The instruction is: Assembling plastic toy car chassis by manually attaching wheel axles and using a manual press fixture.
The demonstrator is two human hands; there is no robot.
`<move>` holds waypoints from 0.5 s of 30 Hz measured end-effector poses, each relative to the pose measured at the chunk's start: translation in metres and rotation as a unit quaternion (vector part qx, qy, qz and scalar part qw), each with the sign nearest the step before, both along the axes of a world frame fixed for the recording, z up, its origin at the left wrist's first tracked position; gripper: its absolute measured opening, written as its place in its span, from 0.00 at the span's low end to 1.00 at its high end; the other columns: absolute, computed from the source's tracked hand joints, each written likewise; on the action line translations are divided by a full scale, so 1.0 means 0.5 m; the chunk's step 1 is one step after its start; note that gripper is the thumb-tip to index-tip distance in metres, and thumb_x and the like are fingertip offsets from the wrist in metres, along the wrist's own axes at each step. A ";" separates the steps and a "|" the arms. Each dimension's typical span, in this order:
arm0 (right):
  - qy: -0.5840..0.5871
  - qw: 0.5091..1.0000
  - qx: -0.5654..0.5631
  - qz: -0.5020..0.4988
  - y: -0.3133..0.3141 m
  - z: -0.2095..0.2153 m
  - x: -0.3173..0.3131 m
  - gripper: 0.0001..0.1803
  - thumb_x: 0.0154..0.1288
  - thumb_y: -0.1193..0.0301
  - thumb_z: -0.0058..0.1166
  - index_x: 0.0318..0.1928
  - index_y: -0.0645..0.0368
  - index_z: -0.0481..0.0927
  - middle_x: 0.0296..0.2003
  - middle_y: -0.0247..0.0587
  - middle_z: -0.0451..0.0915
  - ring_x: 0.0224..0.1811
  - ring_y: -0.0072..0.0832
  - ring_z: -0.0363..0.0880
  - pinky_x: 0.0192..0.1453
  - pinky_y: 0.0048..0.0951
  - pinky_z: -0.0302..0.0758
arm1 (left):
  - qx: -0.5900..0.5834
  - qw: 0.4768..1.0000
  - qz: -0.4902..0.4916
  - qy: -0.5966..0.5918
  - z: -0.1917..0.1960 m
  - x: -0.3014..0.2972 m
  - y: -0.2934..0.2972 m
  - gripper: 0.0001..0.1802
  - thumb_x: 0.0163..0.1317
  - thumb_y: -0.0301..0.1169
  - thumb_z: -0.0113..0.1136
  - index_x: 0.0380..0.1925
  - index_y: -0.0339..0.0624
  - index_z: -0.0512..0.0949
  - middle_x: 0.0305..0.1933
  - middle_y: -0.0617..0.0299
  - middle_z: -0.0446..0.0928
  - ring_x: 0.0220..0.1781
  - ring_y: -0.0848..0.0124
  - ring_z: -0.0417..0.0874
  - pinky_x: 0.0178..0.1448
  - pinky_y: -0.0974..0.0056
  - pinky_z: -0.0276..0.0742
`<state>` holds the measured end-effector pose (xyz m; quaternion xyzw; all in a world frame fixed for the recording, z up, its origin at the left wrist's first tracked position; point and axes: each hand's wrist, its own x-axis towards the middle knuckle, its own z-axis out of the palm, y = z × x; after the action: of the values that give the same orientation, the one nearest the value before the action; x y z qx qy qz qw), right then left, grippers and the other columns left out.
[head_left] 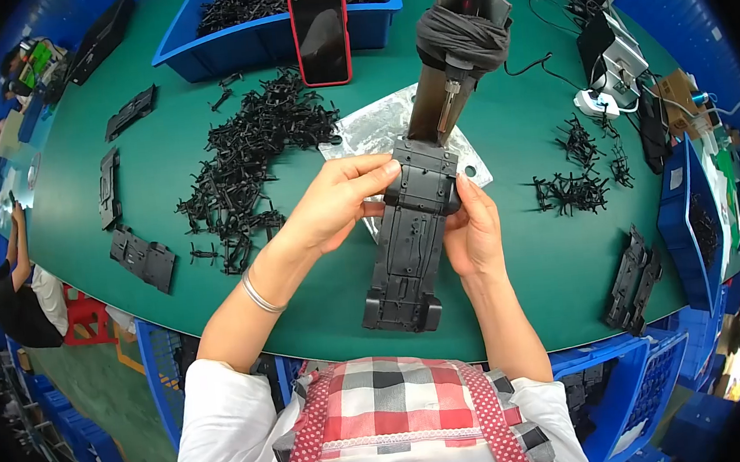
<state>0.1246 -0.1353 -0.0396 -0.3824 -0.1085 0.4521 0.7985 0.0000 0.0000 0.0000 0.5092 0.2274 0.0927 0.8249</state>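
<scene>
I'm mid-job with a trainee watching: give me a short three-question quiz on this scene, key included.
1. True or false: the left hand has its thumb on the black part.
2. Fill in: in this view, the larger heap of small black pieces lies to the ____ of the black part.
3. Choose one: the rim around the phone is
A) yellow
B) red
C) white

Key: 1. True. 2. Left. 3. B.
</scene>
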 end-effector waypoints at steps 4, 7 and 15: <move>-0.011 1.000 -0.014 0.018 -0.002 0.011 -0.010 0.15 0.66 0.66 0.48 0.45 0.65 0.75 0.40 0.37 0.79 0.41 0.24 0.77 0.45 0.28 0.73 | 0.027 0.999 0.022 -0.006 0.007 -0.023 -0.016 0.17 0.64 0.37 0.53 0.46 0.37 0.76 0.42 0.66 0.77 0.44 0.79 0.74 0.43 0.70 0.72; -0.026 0.999 -0.017 0.034 -0.009 0.015 -0.014 0.15 0.66 0.65 0.48 0.45 0.64 0.75 0.39 0.37 0.79 0.38 0.23 0.78 0.39 0.25 0.75 | 0.020 0.999 0.031 -0.037 0.006 -0.036 -0.030 0.17 0.64 0.37 0.53 0.46 0.37 0.76 0.42 0.66 0.77 0.43 0.79 0.74 0.41 0.71 0.72; -0.093 0.979 -0.172 0.057 -0.057 0.028 0.009 0.16 0.60 0.57 0.56 0.42 0.54 0.79 0.35 0.25 0.78 0.33 0.16 0.69 0.35 0.23 0.62 | -0.035 0.998 0.043 -0.016 0.006 -0.037 -0.075 0.15 0.64 0.36 0.52 0.44 0.36 0.74 0.42 0.63 0.75 0.43 0.76 0.74 0.45 0.64 0.72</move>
<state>0.1291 -0.1639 -0.0258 -0.5477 -0.1242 0.4712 0.6801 -0.0184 -0.0377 0.0030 0.4679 0.2392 0.1283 0.8411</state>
